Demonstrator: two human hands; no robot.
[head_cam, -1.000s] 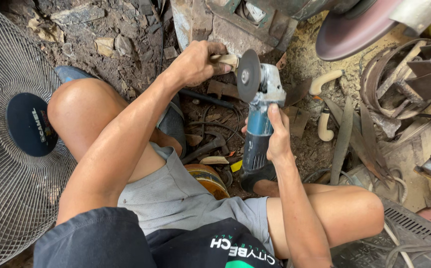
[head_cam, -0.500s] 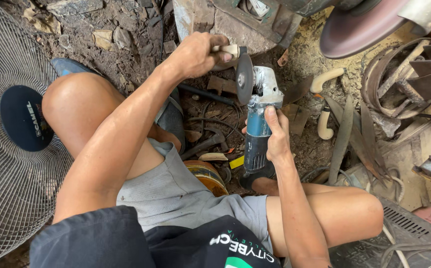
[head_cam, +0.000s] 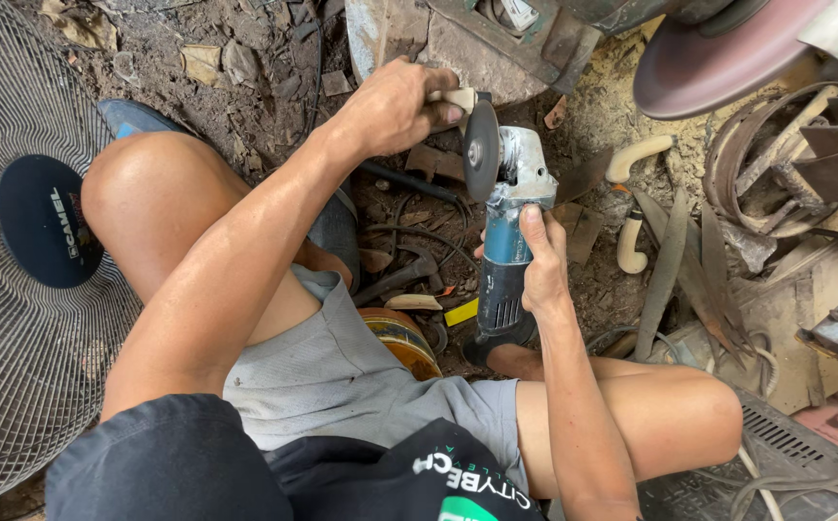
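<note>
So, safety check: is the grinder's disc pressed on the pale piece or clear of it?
On it: the disc meets the pale piece in the left hand.

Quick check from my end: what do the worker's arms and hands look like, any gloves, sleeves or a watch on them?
No gloves: the left hand and right hand are bare, with no watch, ring or band showing. Both forearms are uncovered and sheened with sweat. A dark short sleeve covers only the left upper arm.

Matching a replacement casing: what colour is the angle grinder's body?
Teal-blue body with a silver metal head, on the angle grinder gripped by the right hand; seen in the head view.
</note>
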